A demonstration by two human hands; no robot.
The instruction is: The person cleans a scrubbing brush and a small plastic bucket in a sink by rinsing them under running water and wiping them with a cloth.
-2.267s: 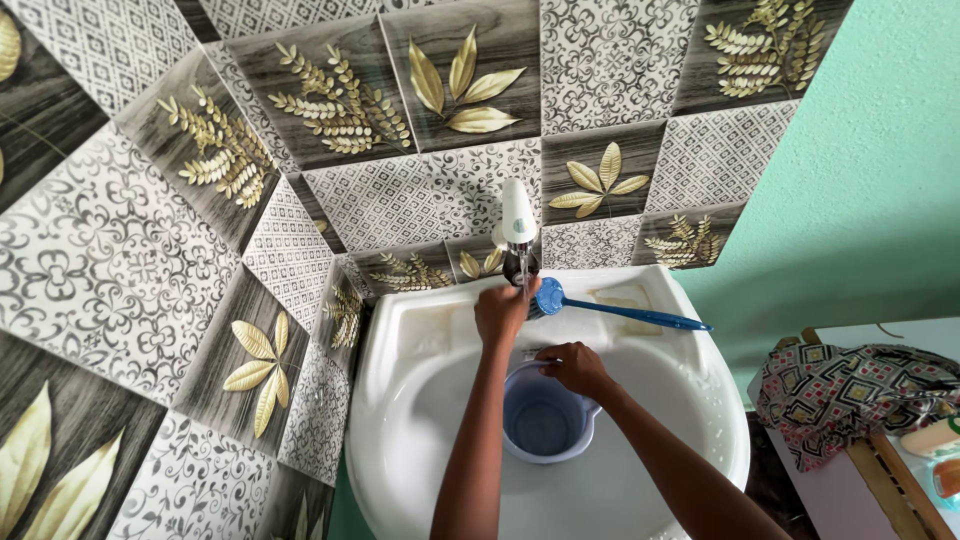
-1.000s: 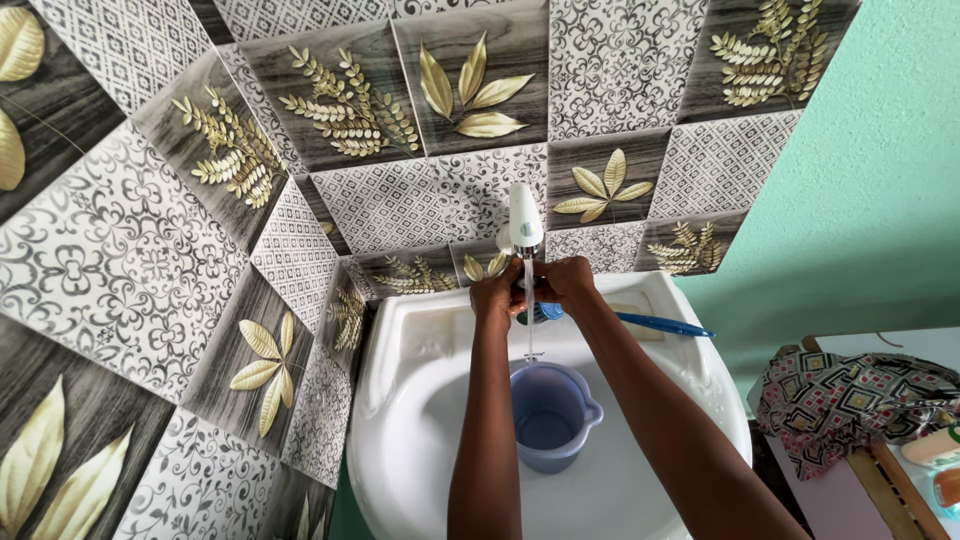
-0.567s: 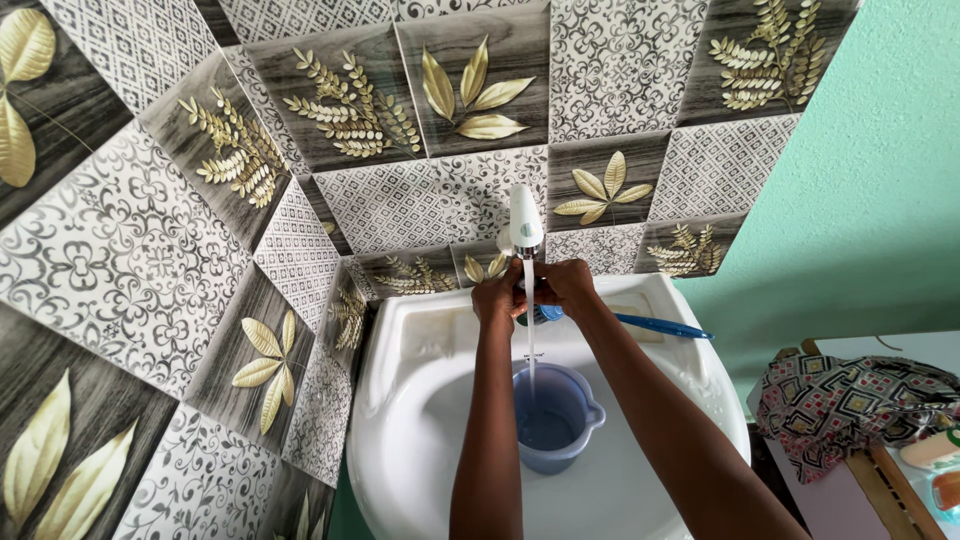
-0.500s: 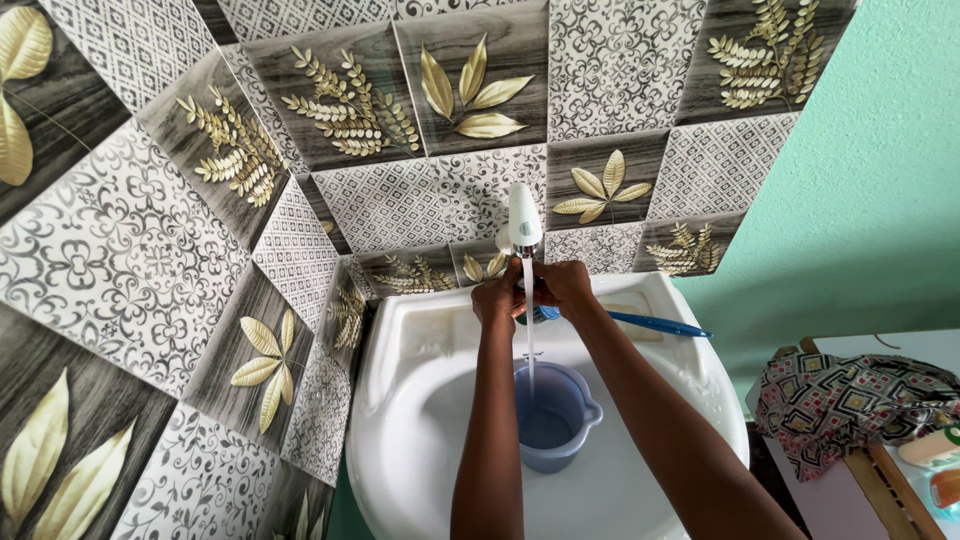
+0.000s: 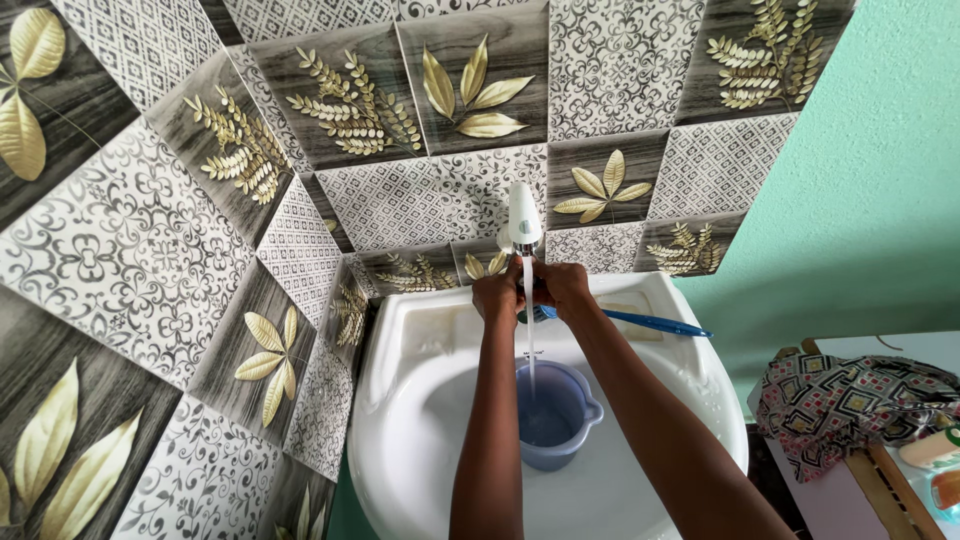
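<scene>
Up on the left, the wall [image 5: 150, 260] is covered in grey tiles with gold leaves, and it runs right down to the left edge of the white sink [image 5: 400, 400]. No gap shows between that edge and the tiles.

Next comes the left hand [image 5: 497, 296], at the back edge of the sink, just under the white tap [image 5: 523, 215]. Its fingers are curled in, but I cannot tell if they are clamped on anything. A thin stream of water [image 5: 529, 340] falls from the tap, down between the two hands, into the blue cup [image 5: 553, 415]. This cup stands upright in the middle of the sink bowl, with white bowl showing all around it, and its small handle points to the right.

Just beside the left hand, almost touching it, is the right hand [image 5: 563, 287]. Its fingers are bent too, and what they grip is hidden. A blue brush [image 5: 655, 324] lies along the back right rim of the sink, its head tucked by the right hand.

Past the right edge of the sink is a green wall [image 5: 880, 180]. Lower down, well apart from the sink, a patterned cloth [image 5: 850, 395] lies on a white table [image 5: 900, 335].
</scene>
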